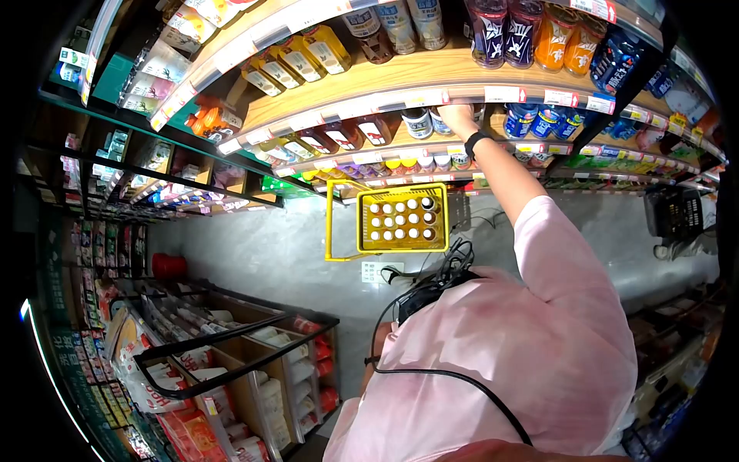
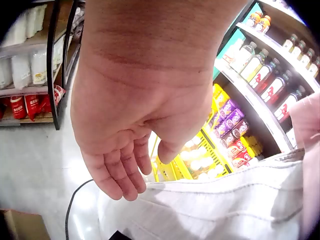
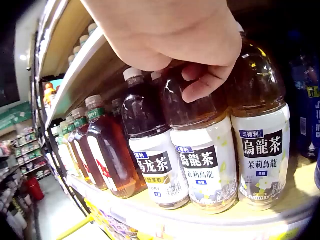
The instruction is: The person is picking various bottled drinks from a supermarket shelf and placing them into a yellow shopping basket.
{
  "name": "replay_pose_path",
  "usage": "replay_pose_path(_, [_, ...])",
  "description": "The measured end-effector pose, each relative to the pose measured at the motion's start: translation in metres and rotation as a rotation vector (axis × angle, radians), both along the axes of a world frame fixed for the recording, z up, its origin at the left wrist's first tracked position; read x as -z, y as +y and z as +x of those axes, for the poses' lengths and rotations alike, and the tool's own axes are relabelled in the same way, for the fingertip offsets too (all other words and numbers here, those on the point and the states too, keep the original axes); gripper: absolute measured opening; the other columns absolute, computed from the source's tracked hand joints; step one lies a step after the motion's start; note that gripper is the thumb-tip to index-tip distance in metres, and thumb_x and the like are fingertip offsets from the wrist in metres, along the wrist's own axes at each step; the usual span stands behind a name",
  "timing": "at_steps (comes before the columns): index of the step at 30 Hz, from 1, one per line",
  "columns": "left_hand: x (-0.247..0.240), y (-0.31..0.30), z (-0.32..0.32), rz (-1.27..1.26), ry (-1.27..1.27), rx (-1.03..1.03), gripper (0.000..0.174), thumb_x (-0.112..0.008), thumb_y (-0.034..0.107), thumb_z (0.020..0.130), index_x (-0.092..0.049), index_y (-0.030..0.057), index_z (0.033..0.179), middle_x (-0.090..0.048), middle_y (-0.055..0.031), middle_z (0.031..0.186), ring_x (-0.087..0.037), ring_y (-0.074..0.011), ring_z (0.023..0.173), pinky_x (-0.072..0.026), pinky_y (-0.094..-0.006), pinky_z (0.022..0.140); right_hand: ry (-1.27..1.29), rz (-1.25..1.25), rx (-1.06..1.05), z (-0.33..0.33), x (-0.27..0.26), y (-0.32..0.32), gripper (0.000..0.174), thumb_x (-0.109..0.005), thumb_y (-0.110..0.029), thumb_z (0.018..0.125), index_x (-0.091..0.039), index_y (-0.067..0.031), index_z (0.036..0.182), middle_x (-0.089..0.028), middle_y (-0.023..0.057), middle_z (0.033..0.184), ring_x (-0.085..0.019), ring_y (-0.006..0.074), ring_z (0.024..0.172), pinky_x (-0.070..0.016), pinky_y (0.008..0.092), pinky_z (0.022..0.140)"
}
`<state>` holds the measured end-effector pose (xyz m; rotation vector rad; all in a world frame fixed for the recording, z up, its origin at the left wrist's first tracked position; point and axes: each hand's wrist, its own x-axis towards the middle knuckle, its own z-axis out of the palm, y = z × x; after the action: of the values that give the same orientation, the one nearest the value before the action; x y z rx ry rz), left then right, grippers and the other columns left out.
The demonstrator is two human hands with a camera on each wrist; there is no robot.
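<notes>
Tea bottle (image 3: 200, 150), dark brown with a white label, stands in the front row of a wooden shelf (image 3: 210, 222), between two matching bottles (image 3: 262, 145) that touch it on either side. The right hand (image 3: 165, 35) sits on top of it, its fingers (image 3: 210, 82) curled down over the shoulder and neck so that the cap is hidden under the palm; the bottle's base is on the shelf. Further left along the same row stand darker bottles with red labels (image 3: 107, 155). In the head view the right arm stretches up and forward to that shelf, with a black wristband (image 1: 476, 141) just below the hand.

The left hand (image 2: 130, 125) hangs by the person's side, holding nothing, palm showing and fingers loosely bent, just beside a pale pink shirt (image 1: 539, 346). On the grey floor below the shelves sits a yellow basket (image 1: 402, 187), filled with rows of white-capped bottles (image 1: 400, 219). A black cable (image 1: 454, 377) runs across the shirt.
</notes>
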<state>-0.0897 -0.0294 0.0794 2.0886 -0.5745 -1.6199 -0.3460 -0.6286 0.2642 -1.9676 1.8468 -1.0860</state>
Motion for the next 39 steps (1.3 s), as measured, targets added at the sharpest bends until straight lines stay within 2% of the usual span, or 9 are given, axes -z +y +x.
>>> replay_pose_path(16, [0.023,0.001,0.005,-0.086,-0.070,0.180,0.020,-0.056,0.023,0.091,-0.064,0.0046,0.092,-0.067,-0.0130,0.081,-0.064,-0.0205,0.068,-0.0464,-0.0343,0.054,-0.144,0.120,-0.144,-0.027,-0.012,0.120,0.061,-0.068,-0.032,0.079,-0.051,-0.0158,0.135,-0.051,0.0180,0.137,-0.060,0.0424,0.107,-0.0503,0.0470,0.090])
replay_pose_path(23, [0.027,-0.020,0.031,-0.420,-0.350,0.550,0.021,-0.056,0.024,0.091,-0.064,0.0050,0.093,-0.067,-0.0132,0.082,-0.065,-0.0214,0.069,-0.0470,-0.0344,0.054,-0.385,0.077,-0.091,-0.035,-0.024,0.125,0.052,-0.070,-0.026,0.080,-0.058,-0.0070,0.127,-0.060,0.0241,0.121,-0.063,0.0383,0.104,-0.0511,0.0416,0.089])
replay_pose_path(25, [0.009,-0.040,0.025,0.010,0.133,-0.303,0.024,-0.056,0.025,0.092,-0.060,0.0051,0.105,-0.068,-0.0131,0.089,-0.067,-0.0245,0.073,-0.0509,-0.0338,0.057,-0.387,-0.005,-0.119,-0.039,-0.037,0.136,0.048,-0.069,-0.022,0.083,-0.059,-0.0052,0.126,-0.066,0.0222,0.110,-0.066,0.0342,0.098,-0.0510,0.0383,0.085])
replay_pose_path(28, [-0.012,-0.056,0.040,-0.115,0.133,-0.333,0.028,-0.055,0.028,0.095,-0.057,0.0055,0.110,-0.067,-0.0120,0.091,-0.067,-0.0228,0.074,-0.0529,-0.0335,0.059,-0.433,-0.093,-0.214,-0.048,-0.064,0.169,0.045,-0.068,-0.018,0.084,-0.058,-0.0035,0.125,-0.061,0.0215,0.122,-0.061,0.0332,0.111,-0.0479,0.0368,0.094])
replay_pose_path(30, [-0.016,-0.075,0.076,-0.252,0.185,-0.303,0.026,-0.052,0.030,0.098,-0.057,0.0056,0.106,-0.067,-0.0100,0.090,-0.066,-0.0187,0.071,-0.0517,-0.0298,0.057,-0.463,-0.079,-0.170,-0.055,-0.070,0.186,0.042,-0.067,-0.017,0.087,-0.059,-0.0056,0.126,-0.068,0.0106,0.091,-0.067,0.0188,0.077,-0.0529,0.0298,0.067])
replay_pose_path(31, [-0.027,-0.088,0.092,-0.306,0.303,-0.356,0.025,-0.051,0.030,0.099,-0.056,0.0053,0.104,-0.067,-0.0093,0.090,-0.065,-0.0172,0.070,-0.0521,-0.0290,0.057,-0.540,0.046,-0.159,-0.059,-0.076,0.199,0.040,-0.067,-0.016,0.088,-0.060,-0.0065,0.127,-0.067,0.0052,0.079,-0.064,0.0121,0.064,-0.0519,0.0263,0.056])
replay_pose_path(33, [-0.104,-0.135,0.070,-0.347,0.000,-0.319,0.031,-0.052,0.035,0.098,-0.057,0.0064,0.109,-0.066,-0.0084,0.093,-0.065,-0.0183,0.075,-0.0532,-0.0309,0.064,-0.676,0.382,-0.167,-0.071,-0.128,0.226,0.034,-0.068,-0.020,0.087,-0.065,-0.0034,0.117,-0.072,0.0100,0.086,-0.067,0.0133,0.078,-0.0520,0.0288,0.071])
replay_pose_path(36, [-0.184,-0.192,0.051,-0.416,0.006,-0.168,0.042,-0.049,0.042,0.099,-0.055,0.0083,0.123,-0.065,-0.0092,0.103,-0.065,-0.0195,0.086,-0.0531,-0.0322,0.075,-0.584,0.024,-0.341,-0.065,-0.137,0.241,0.029,-0.069,-0.022,0.087,-0.067,-0.0028,0.108,-0.071,0.0091,0.085,-0.066,0.0140,0.074,-0.0514,0.0283,0.070])
replay_pose_path(39, [-0.240,-0.247,-0.012,-0.654,0.277,0.139,0.056,-0.043,0.047,0.100,-0.048,0.0058,0.137,-0.059,-0.0109,0.116,-0.060,-0.0181,0.102,-0.0489,-0.0347,0.088,-0.724,0.187,-0.469,-0.041,-0.162,0.258,0.029,-0.066,-0.026,0.090,-0.068,0.0003,0.103,-0.071,0.0079,0.087,-0.066,0.0123,0.080,-0.0500,0.0273,0.073])
